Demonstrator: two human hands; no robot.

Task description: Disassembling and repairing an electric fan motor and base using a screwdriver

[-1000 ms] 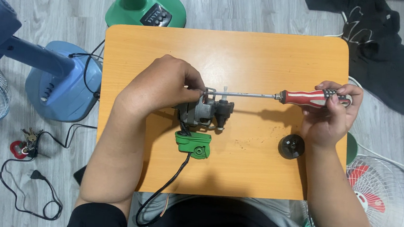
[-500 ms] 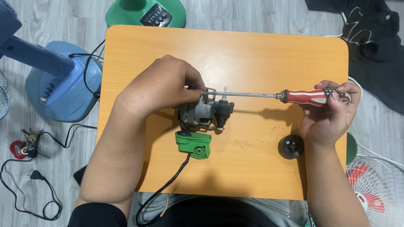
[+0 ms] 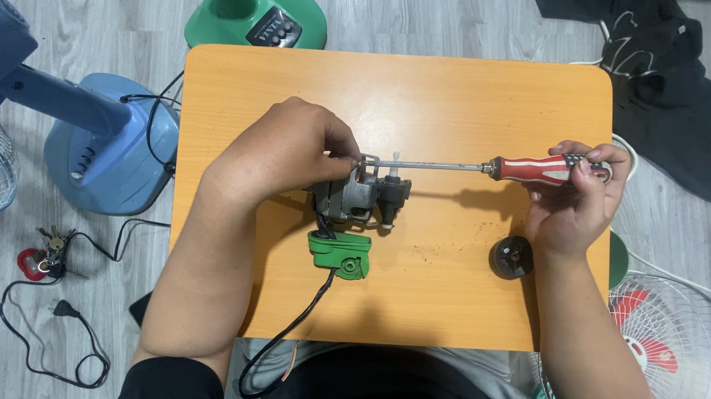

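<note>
Screwdriver [image 3: 500, 165] in right hand [image 3: 573, 205]; left hand [image 3: 285, 153] steadies motor [image 3: 362, 198].

Orange table [image 3: 472, 97] on grey wood-plank floor [image 3: 84, 13], fans standing around

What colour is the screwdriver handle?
The screwdriver handle is red with black and pale stripes, seen in the head view, held in the right hand.

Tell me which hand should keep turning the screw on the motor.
Probably right: the right hand grips the red screwdriver, its tip at the motor. The left hand is busy steadying the motor.
</note>
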